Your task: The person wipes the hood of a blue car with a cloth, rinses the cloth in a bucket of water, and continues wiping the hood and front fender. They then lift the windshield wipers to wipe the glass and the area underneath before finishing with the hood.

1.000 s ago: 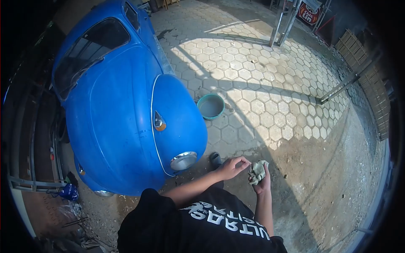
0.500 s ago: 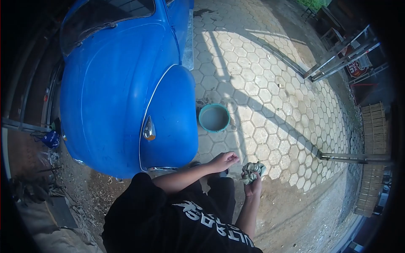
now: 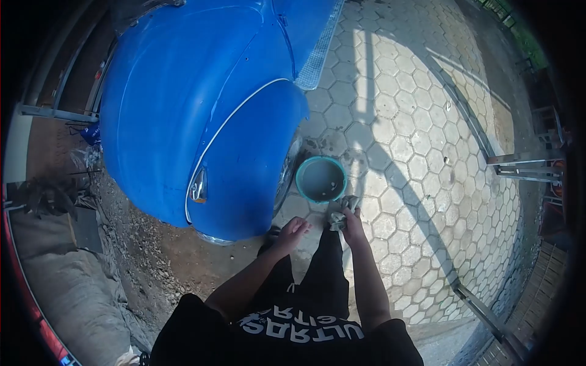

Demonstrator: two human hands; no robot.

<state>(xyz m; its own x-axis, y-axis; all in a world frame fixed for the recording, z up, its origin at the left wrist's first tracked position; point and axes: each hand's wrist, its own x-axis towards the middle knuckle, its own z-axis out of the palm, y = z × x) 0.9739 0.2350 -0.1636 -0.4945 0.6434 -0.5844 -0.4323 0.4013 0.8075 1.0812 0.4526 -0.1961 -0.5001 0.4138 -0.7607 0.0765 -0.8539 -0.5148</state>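
Note:
My right hand (image 3: 353, 227) grips a crumpled grey-green cloth (image 3: 337, 217), held just past my knees and close to the near rim of a round bucket. This teal-rimmed bucket (image 3: 298, 184) stands on the paving and holds murky grey water with a few pale spots of foam. My left hand (image 3: 295, 232) hangs to the left of the cloth with its fingers curled in and nothing visible in them. Nearest to that hand is the rounded front fender (image 3: 244, 165) of a blue car, its wheel (image 3: 287, 168) partly showing beneath.
The car's blue hood (image 3: 159, 104) fills the upper left. Hexagonal paving (image 3: 403, 146) spreads to the right, crossed by shadows. A metal post (image 3: 488, 314) stands at lower right beside a woven bamboo panel (image 3: 537, 287). Gravel (image 3: 146, 244) and a grey tarp-like cover (image 3: 91, 299) lie at left.
The view has shifted as I turned and came nearer the bucket. My right hand has carried the cloth forward to beside the bucket. My left hand stays curled, now lower and further left.

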